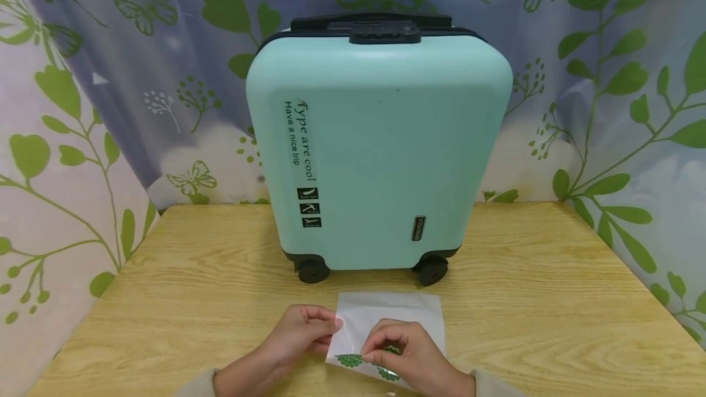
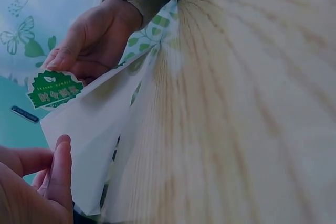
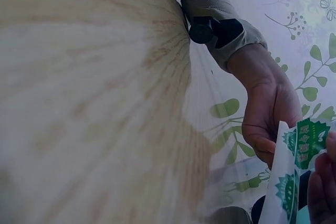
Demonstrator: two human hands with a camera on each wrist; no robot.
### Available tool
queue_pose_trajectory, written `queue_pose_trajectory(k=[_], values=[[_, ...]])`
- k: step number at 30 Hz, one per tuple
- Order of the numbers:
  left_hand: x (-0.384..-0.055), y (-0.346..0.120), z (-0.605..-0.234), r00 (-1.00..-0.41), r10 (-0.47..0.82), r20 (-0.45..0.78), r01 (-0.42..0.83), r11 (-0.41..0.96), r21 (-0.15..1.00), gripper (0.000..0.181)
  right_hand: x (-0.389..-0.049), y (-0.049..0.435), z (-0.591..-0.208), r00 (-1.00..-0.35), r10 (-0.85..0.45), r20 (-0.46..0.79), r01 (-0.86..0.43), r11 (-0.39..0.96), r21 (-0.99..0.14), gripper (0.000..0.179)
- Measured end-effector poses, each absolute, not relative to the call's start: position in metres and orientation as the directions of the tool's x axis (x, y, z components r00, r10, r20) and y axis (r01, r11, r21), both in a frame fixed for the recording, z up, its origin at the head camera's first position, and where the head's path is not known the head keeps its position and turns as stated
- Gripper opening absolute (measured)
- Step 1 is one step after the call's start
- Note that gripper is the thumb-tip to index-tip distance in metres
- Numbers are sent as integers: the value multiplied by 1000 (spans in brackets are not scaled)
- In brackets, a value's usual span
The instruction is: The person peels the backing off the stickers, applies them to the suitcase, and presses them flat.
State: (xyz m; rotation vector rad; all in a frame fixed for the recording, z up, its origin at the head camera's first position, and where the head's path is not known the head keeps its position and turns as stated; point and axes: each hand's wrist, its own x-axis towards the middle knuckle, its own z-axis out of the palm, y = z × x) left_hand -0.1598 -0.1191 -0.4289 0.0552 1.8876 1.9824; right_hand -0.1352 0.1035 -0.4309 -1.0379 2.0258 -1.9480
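Note:
My left hand pinches the left edge of a white sticker sheet between thumb and fingers. Over the sheet's near part, my right hand pinches a green sticker with a jagged edge and pale lettering. In the left wrist view this sticker stands up at the sheet's edge, and part of it is hidden by the right thumb. More green stickers show on the sheet in the right wrist view. Just behind the sheet, a mint-green suitcase stands upright on its black wheels.
The suitcase stands on a wood-grain table, near its back edge. It bears black lettering, small black icons and a dark nameplate. A curtain with green leaves and butterflies hangs behind and at both sides.

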Motion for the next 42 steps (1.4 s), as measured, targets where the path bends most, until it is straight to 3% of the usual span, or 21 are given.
queue_pose_trajectory(k=[5,22,42], values=[[-162,-121,-428,-918,317,-239,-236,48,970,22,-134,105,-429,-756,-582,299,-313,-80,-946,10],[-165,-125,-425,-925,293,-242,-221,104,970,21,-136,105,-428,-715,-591,373,-366,-139,-920,9],[-160,-137,-424,-886,402,-230,-155,211,965,23,-143,113,-429,-841,-510,181,-218,14,-976,23]])
